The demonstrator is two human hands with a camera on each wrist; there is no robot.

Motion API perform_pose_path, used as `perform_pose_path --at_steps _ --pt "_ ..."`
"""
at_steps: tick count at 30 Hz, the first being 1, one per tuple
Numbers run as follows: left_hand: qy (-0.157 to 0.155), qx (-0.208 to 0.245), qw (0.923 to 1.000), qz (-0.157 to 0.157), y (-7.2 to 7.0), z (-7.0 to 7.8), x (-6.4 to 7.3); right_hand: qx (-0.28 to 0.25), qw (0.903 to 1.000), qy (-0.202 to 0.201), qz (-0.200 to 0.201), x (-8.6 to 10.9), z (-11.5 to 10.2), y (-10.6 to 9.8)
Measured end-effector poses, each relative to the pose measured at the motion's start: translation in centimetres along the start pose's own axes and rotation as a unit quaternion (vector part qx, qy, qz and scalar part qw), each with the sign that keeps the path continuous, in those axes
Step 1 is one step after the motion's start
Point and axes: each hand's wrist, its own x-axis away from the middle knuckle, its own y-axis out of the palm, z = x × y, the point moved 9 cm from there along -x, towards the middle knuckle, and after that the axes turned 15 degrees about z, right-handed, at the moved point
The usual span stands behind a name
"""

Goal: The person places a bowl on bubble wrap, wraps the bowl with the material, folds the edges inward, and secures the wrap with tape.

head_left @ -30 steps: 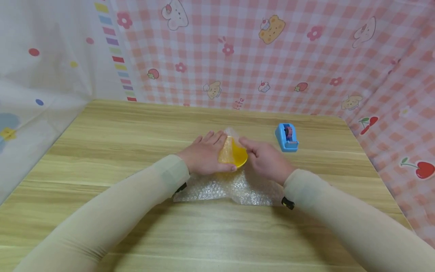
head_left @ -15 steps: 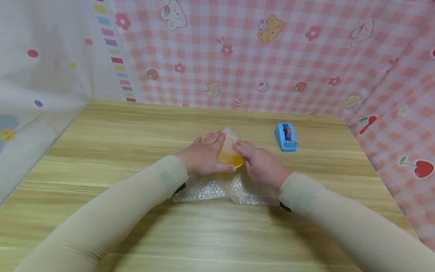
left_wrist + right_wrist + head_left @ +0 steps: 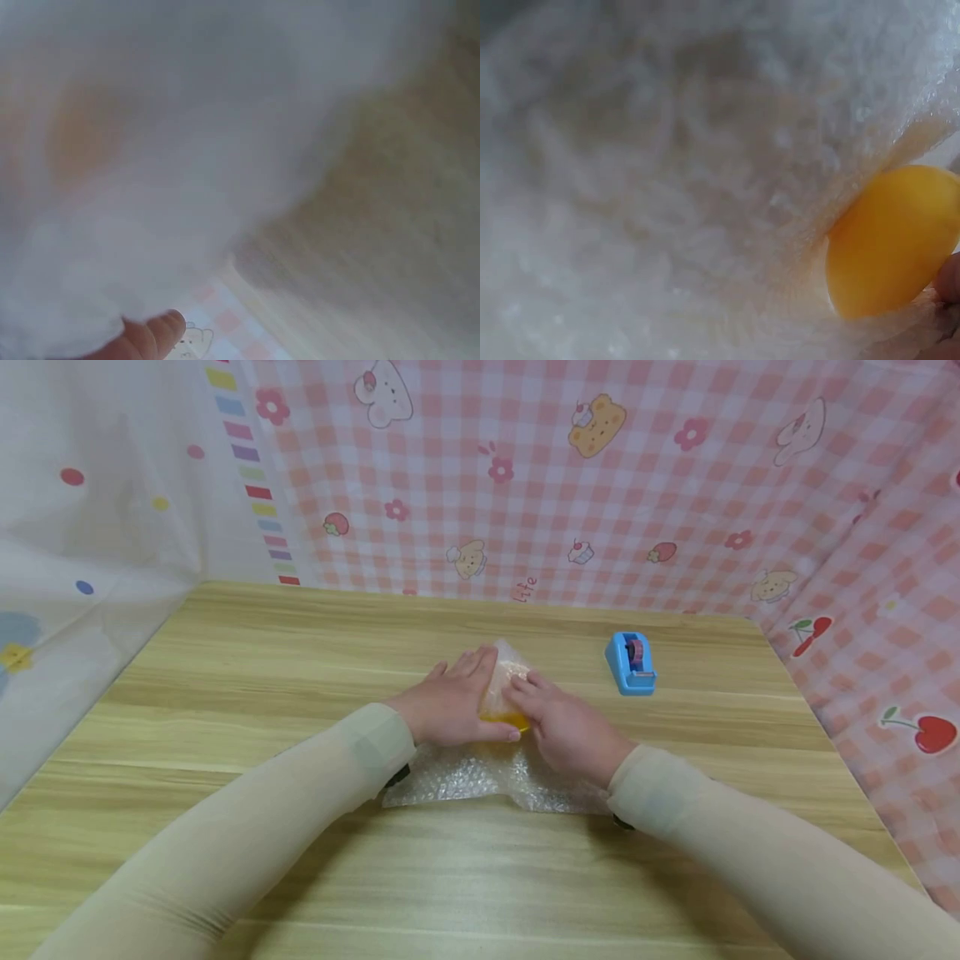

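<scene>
A yellow bowl (image 3: pixel 513 722) sits at the middle of the wooden table in a sheet of clear bubble wrap (image 3: pixel 453 777). Folded wrap covers most of it, and a yellow strip of rim shows between the hands. My left hand (image 3: pixel 447 703) lies over the left side of the wrapped bowl, fingers straight and thumb stretched across the front. From the right, my right hand (image 3: pixel 570 722) presses the folded wrap down onto the bowl with its fingers extended. In the right wrist view the yellow bowl (image 3: pixel 892 244) shows beside blurred bubble wrap, with a fingertip at its edge.
A blue tape dispenser (image 3: pixel 631 663) with a small roll stands behind and to the right of my right hand. Loose bubble wrap spreads toward the table's front. A pink checked cloth (image 3: pixel 450 468) hangs behind the wooden table (image 3: pixel 480 877).
My right hand has moved left, bringing a flap of bubble wrap over the bowl, and its fingers now lie on the flap. Less yellow shows. The left hand has stayed nearly still.
</scene>
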Motion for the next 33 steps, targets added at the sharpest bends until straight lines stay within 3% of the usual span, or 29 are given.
perform_pose_path --at_steps 21,28,33 --pt "0.022 -0.036 0.9991 0.001 -0.1 0.2 0.0 -0.012 0.9971 -0.075 -0.008 0.3 -0.8 0.2" --pt "0.03 -0.047 0.9985 0.001 -0.2 0.3 0.0 -0.064 0.9967 -0.046 -0.023 0.5 -0.2 -0.1" --pt "0.03 -0.045 0.9985 -0.001 -0.2 0.4 0.0 -0.097 0.9952 -0.016 0.0 0.1 0.7 -0.7"
